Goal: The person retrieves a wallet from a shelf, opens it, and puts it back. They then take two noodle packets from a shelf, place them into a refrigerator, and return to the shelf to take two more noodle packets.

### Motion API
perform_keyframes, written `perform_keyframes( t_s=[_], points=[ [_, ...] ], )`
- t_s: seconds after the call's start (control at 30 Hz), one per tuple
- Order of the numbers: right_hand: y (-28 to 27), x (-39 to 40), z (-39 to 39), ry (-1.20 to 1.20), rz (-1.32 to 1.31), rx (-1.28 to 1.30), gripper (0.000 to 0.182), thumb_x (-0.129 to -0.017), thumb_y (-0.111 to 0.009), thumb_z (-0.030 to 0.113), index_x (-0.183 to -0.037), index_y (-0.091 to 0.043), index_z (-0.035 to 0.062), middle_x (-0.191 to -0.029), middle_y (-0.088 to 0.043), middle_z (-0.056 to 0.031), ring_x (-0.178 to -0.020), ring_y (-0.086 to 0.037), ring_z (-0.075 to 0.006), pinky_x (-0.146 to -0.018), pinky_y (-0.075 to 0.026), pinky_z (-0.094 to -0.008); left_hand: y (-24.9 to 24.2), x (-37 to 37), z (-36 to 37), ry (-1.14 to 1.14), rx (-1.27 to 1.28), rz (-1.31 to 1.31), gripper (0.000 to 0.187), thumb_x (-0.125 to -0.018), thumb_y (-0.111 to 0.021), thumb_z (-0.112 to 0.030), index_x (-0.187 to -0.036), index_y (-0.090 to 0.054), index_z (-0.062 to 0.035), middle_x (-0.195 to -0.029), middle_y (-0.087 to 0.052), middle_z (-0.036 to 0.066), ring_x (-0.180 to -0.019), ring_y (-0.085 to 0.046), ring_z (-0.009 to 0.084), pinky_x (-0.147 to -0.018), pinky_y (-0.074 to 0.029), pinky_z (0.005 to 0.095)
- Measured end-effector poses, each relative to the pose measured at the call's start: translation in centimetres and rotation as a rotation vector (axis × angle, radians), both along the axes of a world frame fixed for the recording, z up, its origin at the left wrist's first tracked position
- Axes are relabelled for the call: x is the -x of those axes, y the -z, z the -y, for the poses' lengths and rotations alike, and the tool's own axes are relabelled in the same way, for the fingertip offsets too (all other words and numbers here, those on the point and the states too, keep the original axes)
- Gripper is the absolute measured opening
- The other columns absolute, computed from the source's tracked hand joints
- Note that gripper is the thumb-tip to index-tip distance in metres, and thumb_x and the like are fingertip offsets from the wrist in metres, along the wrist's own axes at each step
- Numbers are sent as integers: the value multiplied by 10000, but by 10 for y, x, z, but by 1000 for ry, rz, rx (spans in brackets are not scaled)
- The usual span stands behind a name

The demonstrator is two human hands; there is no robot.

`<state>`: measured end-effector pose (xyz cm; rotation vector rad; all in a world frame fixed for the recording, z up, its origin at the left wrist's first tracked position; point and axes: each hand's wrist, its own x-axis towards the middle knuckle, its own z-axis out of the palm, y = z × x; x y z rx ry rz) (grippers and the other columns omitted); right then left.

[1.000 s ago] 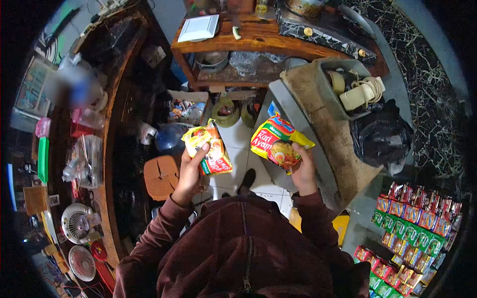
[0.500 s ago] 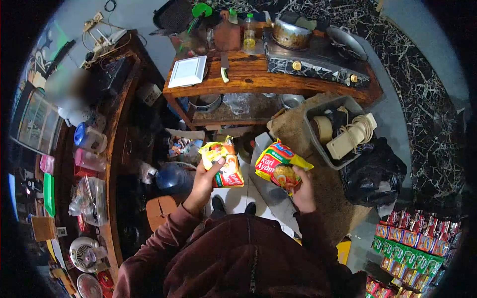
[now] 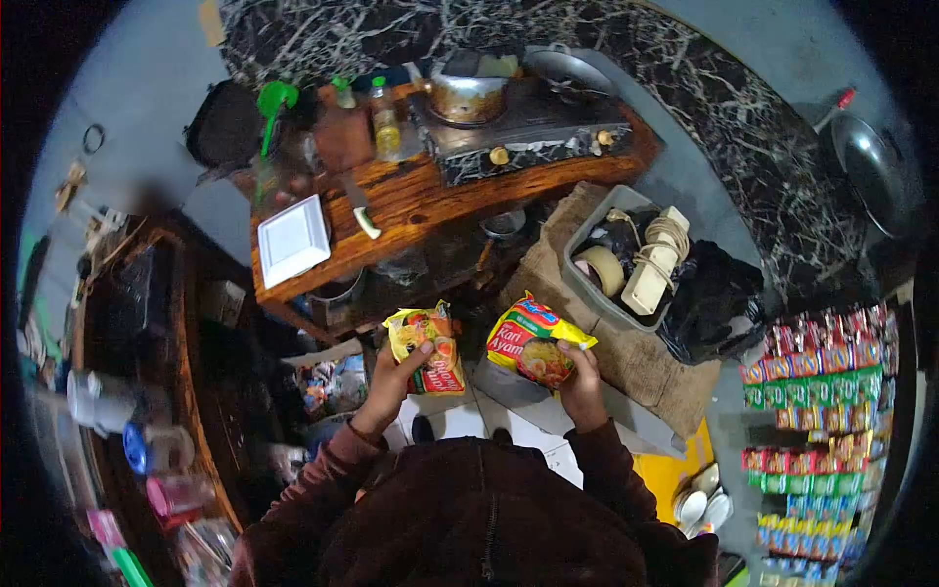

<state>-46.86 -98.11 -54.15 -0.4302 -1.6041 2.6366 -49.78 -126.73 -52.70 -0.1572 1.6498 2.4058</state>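
Note:
My left hand [image 3: 393,383] grips a yellow and red instant noodle packet [image 3: 427,342] by its side, thumb across the front. Its print lies upside down to me. In my right hand [image 3: 583,382] is a second instant noodle packet [image 3: 526,338], labelled "Kari Ayam", held by its right edge. The two packets are apart, side by side in front of my body. Beyond them stands a wooden table [image 3: 411,201] with a white square plate [image 3: 294,243], a knife [image 3: 365,218] and a two-knob stove [image 3: 533,137] carrying a metal pot [image 3: 468,98].
A grey bin [image 3: 572,264] with tape and a corded power strip [image 3: 653,264] stands on a cardboard-covered surface, a black plastic bag [image 3: 716,303] beside it. Sachet strips [image 3: 817,386] hang at right. An oil bottle [image 3: 384,122] stands by the stove. A wooden shelf [image 3: 191,372] runs along the left.
My view has turned to the right, so the table and stove sit further left and more sachets and a wall-hung pan show. Both hands still hold their packets.

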Motion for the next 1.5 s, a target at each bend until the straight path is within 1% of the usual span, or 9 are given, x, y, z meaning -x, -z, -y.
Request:
perform_keyframes(
  t_s=[0.03, 0.37, 0.53, 1.0, 1.07, 1.2, 1.27, 1.4, 1.5],
  points=[
    [-12, 2, 11, 14, 45, 176, 320, -901, -616, 141, -1185, -571, 0, -1087, -636, -80, -982, -640, -186, -875, -507, -325, 2, 9, 8, 58, -7, 21, 387, -932, -663, -238, -1225, -559, -8, -1098, -663, 62, -953, -647, 139, -843, -517, 305],
    [-5, -31, 27, 264, -20, 89, 326, -928, -572, 175, -1187, -562, -21, -1116, -641, -85, -1012, -631, -180, -913, -474, -327, 15, 50, 1, 381, 45, 106, 359, -901, -708, -237, -1148, -598, -1, -1018, -680, 52, -884, -660, 132, -804, -527, 291],
    [-7, -49, 6, 312, -20, 101, 312, -943, -565, 183, -1171, -570, -30, -1106, -646, -95, -1001, -637, -171, -885, -489, -323, 13, 53, -23, 433, 185, -20, 397, -881, -730, -241, -1164, -587, -1, -1043, -675, 68, -934, -651, 152, -821, -524, 315],
    [8, -68, -42, 232, 19, 218, 273, -947, -581, 149, -1164, -575, -17, -1120, -634, -100, -1063, -612, -173, -923, -474, -327, 21, 32, -72, 392, 163, 55, 407, -912, -693, -221, -1218, -538, -2, -1096, -654, 78, -964, -641, 157, -856, -524, 329],
    [17, -69, -48, 197, -29, 91, 255, -942, -584, 128, -1157, -590, -10, -1128, -622, -108, -1086, -598, -178, -933, -472, -338, 22, 24, -77, 343, 188, -46, 412, -920, -686, -232, -1226, -536, 0, -1106, -652, 76, -969, -639, 159, -858, -526, 326],
    [21, -63, -51, 118, -74, -67, 235, -942, -581, 117, -1141, -605, -4, -1128, -613, -112, -1098, -588, -183, -937, -475, -339, 19, 14, -82, 293, 252, 27, 431, -912, -696, -250, -1230, -537, -5, -1115, -649, 74, -982, -632, 157, -869, -514, 321],
    [20, -60, -53, 138, 22, 150, 325, -938, -610, 174, -1213, -563, 7, -1134, -614, -61, -1064, -588, -158, -929, -449, -300, 27, 18, -80, 345, 266, 36, 443, -906, -701, -259, -1234, -537, -9, -1124, -645, 74, -991, -627, 152, -876, -507, 317],
    [27, -58, -56, 128, 66, 229, 320, -944, -605, 172, -1214, -559, 6, -1158, -599, -70, -1086, -577, -159, -937, -449, -303, 21, 27, -82, 335, 383, -69, 446, -903, -704, -259, -1236, -539, -12, -1130, -641, 71, -985, -623, 143, -872, -503, 308],
    [49, -60, -58, 183, 25, 6, 323, -942, -604, 167, -1217, -557, 3, -1166, -594, -74, -1087, -577, -158, -946, -447, -307, 19, 35, -85, 368, 253, -59, 446, -898, -710, -244, -1235, -537, -9, -1131, -638, 68, -973, -619, 132, -871, -496, 296]
  ],
)
